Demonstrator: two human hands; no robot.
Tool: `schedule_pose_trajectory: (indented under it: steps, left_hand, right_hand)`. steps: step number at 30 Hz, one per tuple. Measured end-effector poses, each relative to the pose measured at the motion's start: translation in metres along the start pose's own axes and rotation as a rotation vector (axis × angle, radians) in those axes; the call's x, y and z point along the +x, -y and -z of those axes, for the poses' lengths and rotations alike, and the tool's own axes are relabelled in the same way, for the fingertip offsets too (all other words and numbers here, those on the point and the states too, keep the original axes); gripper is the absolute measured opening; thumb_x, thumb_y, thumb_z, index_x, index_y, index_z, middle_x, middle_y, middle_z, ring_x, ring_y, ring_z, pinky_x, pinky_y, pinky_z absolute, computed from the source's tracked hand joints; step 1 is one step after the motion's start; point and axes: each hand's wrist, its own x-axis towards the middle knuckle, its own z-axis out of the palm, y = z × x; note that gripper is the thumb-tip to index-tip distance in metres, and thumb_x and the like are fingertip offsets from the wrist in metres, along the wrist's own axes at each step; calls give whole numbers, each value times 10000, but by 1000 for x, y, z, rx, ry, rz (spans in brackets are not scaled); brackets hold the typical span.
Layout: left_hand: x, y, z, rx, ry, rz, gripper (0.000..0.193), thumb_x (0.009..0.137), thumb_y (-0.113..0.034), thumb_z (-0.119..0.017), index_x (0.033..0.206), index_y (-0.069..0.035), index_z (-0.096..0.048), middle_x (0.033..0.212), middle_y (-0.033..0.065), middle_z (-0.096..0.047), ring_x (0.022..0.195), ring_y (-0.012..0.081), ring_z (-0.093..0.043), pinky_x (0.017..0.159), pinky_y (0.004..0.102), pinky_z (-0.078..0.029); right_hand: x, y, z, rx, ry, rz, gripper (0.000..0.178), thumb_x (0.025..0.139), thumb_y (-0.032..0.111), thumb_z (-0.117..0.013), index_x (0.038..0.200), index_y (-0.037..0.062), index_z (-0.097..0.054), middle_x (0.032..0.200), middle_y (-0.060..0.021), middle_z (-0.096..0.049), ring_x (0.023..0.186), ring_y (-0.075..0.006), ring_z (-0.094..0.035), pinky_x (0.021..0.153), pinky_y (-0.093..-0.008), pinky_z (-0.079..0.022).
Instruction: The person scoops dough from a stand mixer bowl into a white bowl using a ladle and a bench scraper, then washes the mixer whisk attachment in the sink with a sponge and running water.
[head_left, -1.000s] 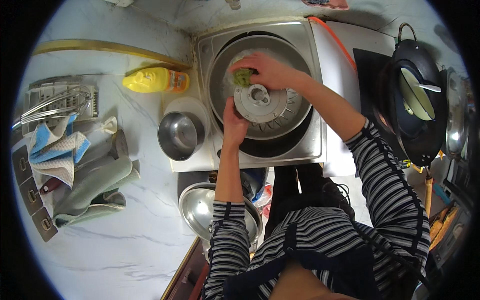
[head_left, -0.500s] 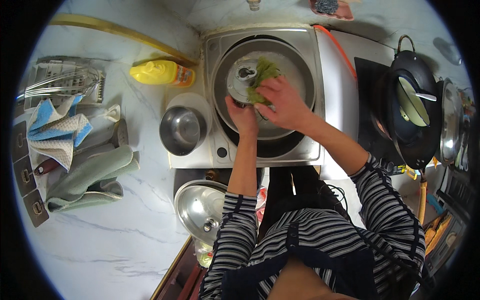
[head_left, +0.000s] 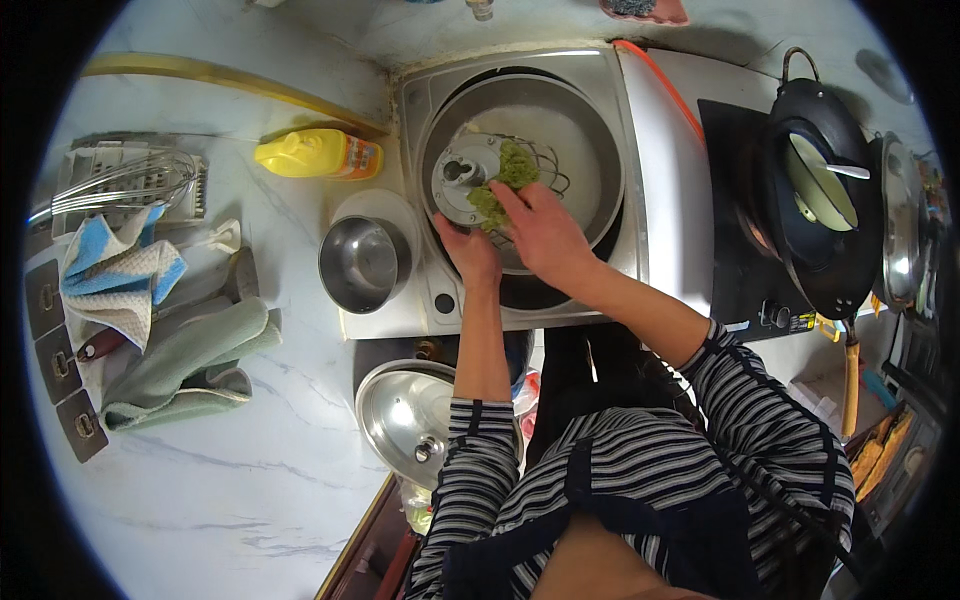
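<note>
Over the round metal basin (head_left: 588, 135) in the sink, my left hand (head_left: 472, 250) grips the near edge of a round grey whisk attachment (head_left: 456, 172). Thin wire loops stick out from its far right side. My right hand (head_left: 548, 232) is closed around a crumpled green scrubbing cloth (head_left: 517, 165) and presses it against the attachment's disc and wires. Parts of the wires are hidden behind the cloth and fingers.
Left of the sink are a steel pot (head_left: 364, 262) and a yellow bottle (head_left: 310, 155). Farther left lie a balloon whisk (head_left: 125, 180), a blue-white cloth (head_left: 125, 265) and a green towel (head_left: 190, 365). To the right, a black wok (head_left: 815, 270) sits on the stove, and a lid (head_left: 405, 415) is below the counter.
The attachment has turned and shifted left, bringing its wire loops into view. My right hand and the cloth have moved slightly down and left across it.
</note>
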Motion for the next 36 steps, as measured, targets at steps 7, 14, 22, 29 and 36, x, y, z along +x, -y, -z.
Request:
schedule_pose_trajectory:
  steps: [7,14,22,29,36]
  left_hand:
    - [2,4,19,22,-43,37,507,766,152,-494,1234,-17,-401,1278,94,-467,1172,193,-452,1017,315,-335]
    - [-13,2,48,-11,11,136,664,768,145,-541,1356,-74,-321,1363,87,-403,1242,207,-409,1054,359,-318]
    - [-22,-2,81,378,189,252,690,740,132,-579,1350,-84,-339,1296,82,-478,1140,232,-524,940,369,-452]
    - [-60,-15,67,-211,140,475,667,774,-1,-672,1350,-68,-342,1303,132,-449,1171,284,-485,980,582,-414]
    - [-31,-4,27,486,-228,-108,674,832,-177,-705,1376,-45,-328,1347,144,-405,1228,260,-404,1030,389,-341]
  right_hand:
    - [-29,-54,-31,216,-166,-152,438,800,18,-524,1234,2,-468,983,-216,-474,892,-402,-503,793,-442,-439]
    - [-32,-143,-61,304,300,-578,371,755,-27,-525,1126,-54,-537,1028,-229,-556,980,-360,-546,835,-385,-438]
    - [-2,-162,-90,823,-69,-748,407,752,-5,-554,1156,-46,-537,1014,-172,-605,985,-236,-563,822,-340,-446]
    - [8,-199,-103,311,11,-559,408,722,-26,-563,1130,-47,-558,996,-203,-616,936,-321,-598,809,-363,-456]
    - [22,-206,-101,1014,11,-1070,236,775,35,-553,990,-17,-635,1027,-220,-608,921,-368,-585,822,-434,-456]
